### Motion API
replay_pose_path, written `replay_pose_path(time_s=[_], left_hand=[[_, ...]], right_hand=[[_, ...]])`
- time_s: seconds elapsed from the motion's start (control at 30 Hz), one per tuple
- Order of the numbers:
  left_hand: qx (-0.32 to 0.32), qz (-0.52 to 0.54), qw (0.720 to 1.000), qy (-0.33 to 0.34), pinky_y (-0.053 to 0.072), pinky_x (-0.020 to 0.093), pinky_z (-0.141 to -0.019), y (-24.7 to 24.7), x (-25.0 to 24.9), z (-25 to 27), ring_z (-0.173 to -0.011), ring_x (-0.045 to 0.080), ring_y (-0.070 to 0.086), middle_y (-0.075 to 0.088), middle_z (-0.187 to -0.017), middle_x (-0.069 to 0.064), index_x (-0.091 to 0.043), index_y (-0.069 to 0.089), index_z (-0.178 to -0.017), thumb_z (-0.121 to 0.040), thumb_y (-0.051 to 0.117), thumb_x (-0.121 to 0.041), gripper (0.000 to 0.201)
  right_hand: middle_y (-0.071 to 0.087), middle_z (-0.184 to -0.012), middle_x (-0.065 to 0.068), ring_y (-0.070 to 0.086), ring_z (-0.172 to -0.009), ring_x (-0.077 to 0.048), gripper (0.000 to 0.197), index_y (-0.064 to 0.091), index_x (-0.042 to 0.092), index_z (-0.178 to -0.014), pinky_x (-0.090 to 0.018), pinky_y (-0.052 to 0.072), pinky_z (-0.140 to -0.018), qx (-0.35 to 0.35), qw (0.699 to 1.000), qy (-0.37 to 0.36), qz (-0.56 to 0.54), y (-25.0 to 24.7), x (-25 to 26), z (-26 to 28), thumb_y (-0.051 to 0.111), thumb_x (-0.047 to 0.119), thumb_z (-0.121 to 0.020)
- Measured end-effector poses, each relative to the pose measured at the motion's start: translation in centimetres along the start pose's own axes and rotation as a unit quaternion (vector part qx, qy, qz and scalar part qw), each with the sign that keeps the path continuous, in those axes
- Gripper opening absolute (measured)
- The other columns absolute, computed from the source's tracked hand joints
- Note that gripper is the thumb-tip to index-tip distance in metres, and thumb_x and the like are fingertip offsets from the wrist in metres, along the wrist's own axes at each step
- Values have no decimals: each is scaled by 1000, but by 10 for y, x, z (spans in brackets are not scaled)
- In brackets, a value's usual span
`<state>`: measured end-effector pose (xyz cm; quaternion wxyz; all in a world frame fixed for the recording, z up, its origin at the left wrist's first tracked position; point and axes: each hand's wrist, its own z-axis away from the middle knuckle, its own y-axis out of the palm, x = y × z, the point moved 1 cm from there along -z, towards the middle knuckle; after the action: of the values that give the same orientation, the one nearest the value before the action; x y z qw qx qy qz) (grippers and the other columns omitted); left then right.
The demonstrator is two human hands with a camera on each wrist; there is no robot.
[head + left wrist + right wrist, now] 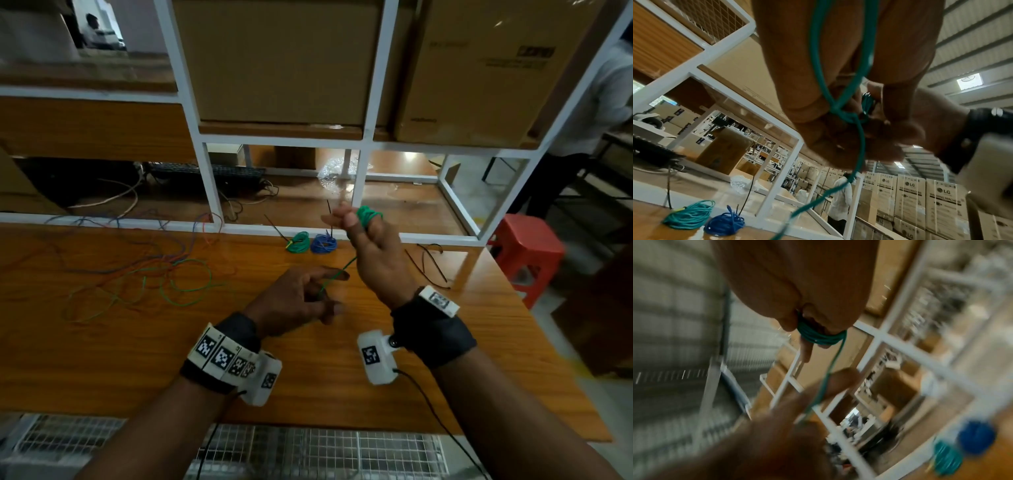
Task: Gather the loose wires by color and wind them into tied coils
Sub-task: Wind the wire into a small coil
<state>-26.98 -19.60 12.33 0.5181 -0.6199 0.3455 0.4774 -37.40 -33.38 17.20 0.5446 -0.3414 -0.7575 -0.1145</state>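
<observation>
The wooden table (102, 359) carries loose wires (137, 274) at ten o'clock; the right hand (371, 246), raised at centre, has green wire (368, 214) wound round its fingers; the left hand (294, 301), at seven o'clock of it, pinches the tail; tied green coil (297, 242) and blue coil (323, 244) lie at twelve.

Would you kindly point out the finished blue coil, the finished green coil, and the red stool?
blue coil (323, 244), head view, middle of the bundle.
green coil (297, 242), head view, middle of the bundle.
red stool (527, 240), head view, seat top.
</observation>
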Motion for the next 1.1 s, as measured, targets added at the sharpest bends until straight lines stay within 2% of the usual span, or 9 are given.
replay_pose_path(time_s=[0.1,0.23,0.33,0.43,0.53,0.67,0.77,0.93,1.1], left_hand=[[39,-22,999,-15,58,33,-76,-8,4,4,-80,17,71,74,-83,5,-21,49,-142,-86,77,-22,63],[19,99,994,-50,54,36,-77,-29,16,10,-78,16,61,68,-86,0,-18,63,-130,-89,71,-38,47],[17,164,983,-79,51,37,-67,-37,23,12,-72,16,55,61,-85,7,-14,66,-127,-76,69,-69,75],[-21,202,977,-71,34,26,-52,-39,23,12,-62,12,45,57,-80,3,-7,65,-124,-77,60,-74,82],[-89,128,987,-45,34,24,-46,-40,23,9,-54,13,41,54,-70,3,-14,63,-126,-81,73,-44,54],[-194,-40,980,-9,57,40,-70,-45,22,10,-62,23,57,63,-69,21,-22,68,-120,-83,79,-22,39],[-219,-140,965,14,57,32,-76,-53,15,12,-78,5,67,73,-82,-5,-26,75,-91,-89,73,-22,5],[-322,-206,924,7,32,1,-64,-85,-9,1,-77,-10,55,58,-78,-15,-22,71,-85,-92,70,-22,6],[-280,-154,948,15,59,36,-79,-88,7,-13,-83,9,70,73,-84,-6,-18,76,-86,-90,72,-25,9]], right_hand=[[69,-119,-1,62,-87,-3,21,58,26,-90,-12,49,-69,102,956,-34,273,-1,-11,10,50,27,-109],[71,-96,-4,65,-82,-19,15,65,16,-96,-41,57,-77,264,872,-7,413,-5,-33,21,57,26,-103],[68,-94,-3,65,-82,-20,20,67,14,-103,-39,58,-76,303,841,1,449,-5,-39,28,62,33,-101],[66,-83,-2,62,-71,-18,28,65,15,-92,-36,55,-65,291,861,41,415,-12,-43,30,58,40,-104],[71,-80,-5,66,-70,-21,35,69,15,-88,-43,56,-66,303,871,129,364,-17,-47,31,59,45,-102],[69,-68,-3,59,-59,-16,41,73,15,-80,-38,48,-58,288,886,168,321,-27,-51,35,61,49,-100],[59,-58,5,52,-52,-8,52,72,17,-75,-30,44,-57,310,879,196,305,-33,-48,39,56,60,-99],[62,-59,4,58,-59,-2,56,71,16,-79,-34,50,-80,412,857,237,197,-29,-37,53,39,53,-108],[66,-72,-9,71,-99,-30,41,68,15,-94,-58,43,-110,495,843,208,-32,-37,-30,61,36,33,-112]])
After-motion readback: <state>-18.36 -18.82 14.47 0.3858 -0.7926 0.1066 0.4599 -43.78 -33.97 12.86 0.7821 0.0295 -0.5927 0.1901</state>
